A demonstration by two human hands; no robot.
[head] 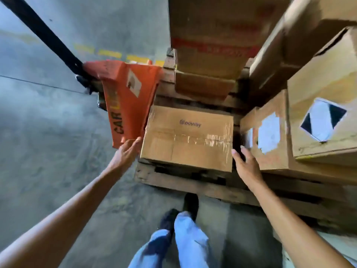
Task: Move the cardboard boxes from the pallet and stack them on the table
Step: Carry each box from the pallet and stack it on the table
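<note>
A taped brown cardboard box with a small printed logo lies flat on the near left corner of a wooden pallet. My left hand is open at the box's left side, fingertips by its edge. At the box's right side, my right hand is open in the gap between it and a neighbouring box bearing white labels. Neither hand grips anything. More boxes are stacked behind and to the right.
An orange pallet jack with a black handle stands against the pallet's left side. Grey concrete floor with yellow dashes spreads to the left. My feet stand just before the pallet's front edge.
</note>
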